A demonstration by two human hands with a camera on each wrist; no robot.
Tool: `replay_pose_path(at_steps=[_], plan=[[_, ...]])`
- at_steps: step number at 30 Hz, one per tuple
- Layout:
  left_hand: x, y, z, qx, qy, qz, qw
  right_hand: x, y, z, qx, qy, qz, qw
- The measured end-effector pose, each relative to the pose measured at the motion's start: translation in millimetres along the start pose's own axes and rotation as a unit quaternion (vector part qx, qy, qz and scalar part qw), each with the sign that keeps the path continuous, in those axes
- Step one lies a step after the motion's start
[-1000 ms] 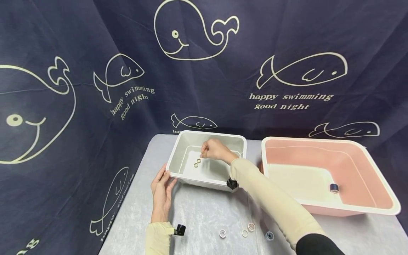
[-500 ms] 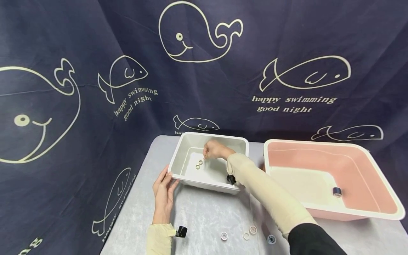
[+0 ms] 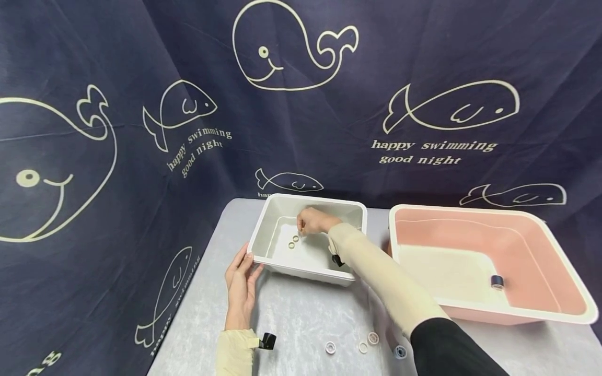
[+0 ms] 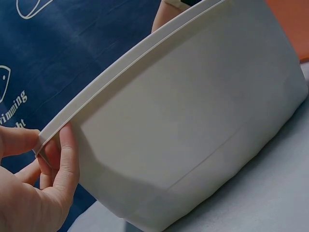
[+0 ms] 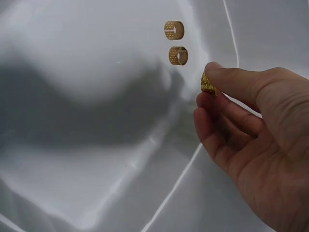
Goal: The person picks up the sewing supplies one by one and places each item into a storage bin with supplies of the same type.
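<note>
My left hand [image 3: 242,282] grips the near-left corner of the grey bin [image 3: 301,269], thumb over the rim and fingers beneath it, as the left wrist view [image 4: 41,188] also shows. Inside the bin, my right hand [image 3: 314,220] pinches a gold-coloured split bushing [image 5: 208,85] between thumb and fingertips. Its surface is dimpled. Two similar bushings, one [image 5: 174,30] beside the other [image 5: 178,55], lie on the bin floor just past the fingertips. The bin's far side is partly hidden by my right hand and sleeve.
To the right stands a pink bin [image 3: 437,303] holding a dark blue ring-shaped piece [image 3: 497,282]. On the table before the bins lie a white-pink ring [image 3: 331,348], a thin cream ring [image 3: 363,348], a pinkish ring [image 3: 373,338] and a bluish ring [image 3: 400,352]. A dark printed curtain [image 3: 301,130] hangs behind.
My right forearm has swung slightly left while the hand stays low in the grey bin near the two bushings. The left hand keeps its hold. The head view has shifted a little.
</note>
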State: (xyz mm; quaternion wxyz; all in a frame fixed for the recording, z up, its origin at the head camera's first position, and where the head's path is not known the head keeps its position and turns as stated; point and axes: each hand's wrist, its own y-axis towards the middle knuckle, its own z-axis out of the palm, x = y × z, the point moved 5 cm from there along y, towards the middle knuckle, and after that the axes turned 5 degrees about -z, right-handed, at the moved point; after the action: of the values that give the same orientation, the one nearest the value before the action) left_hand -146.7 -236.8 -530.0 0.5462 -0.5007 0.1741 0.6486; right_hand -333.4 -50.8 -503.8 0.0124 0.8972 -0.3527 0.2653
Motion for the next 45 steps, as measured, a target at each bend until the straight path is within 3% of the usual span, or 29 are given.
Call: replay_pose_path(at_steps=[8, 16, 33, 45], plan=[[0.0, 1.3, 0.2, 0.004, 0.000, -0.001, 1.0000, 4, 2.5, 6, 0.013, -0.054, -0.025, 0.9982], [-0.4, 2.2, -0.9, 0.004, -0.009, -0.001, 1.0000, -1, 3.3, 15, 0.032, -0.074, -0.007, 0.9967], [-1.6, 1.8, -1.9, 0.008, -0.001, 0.003, 1.0000, -7, 11.8, 34, 0.021, -0.053, -0.015, 0.9983], [-0.3, 3.1, -1.1, 0.013, -0.012, 0.005, 0.9998, -8, 13.2, 37, 0.015, -0.057, -0.022, 0.9980]])
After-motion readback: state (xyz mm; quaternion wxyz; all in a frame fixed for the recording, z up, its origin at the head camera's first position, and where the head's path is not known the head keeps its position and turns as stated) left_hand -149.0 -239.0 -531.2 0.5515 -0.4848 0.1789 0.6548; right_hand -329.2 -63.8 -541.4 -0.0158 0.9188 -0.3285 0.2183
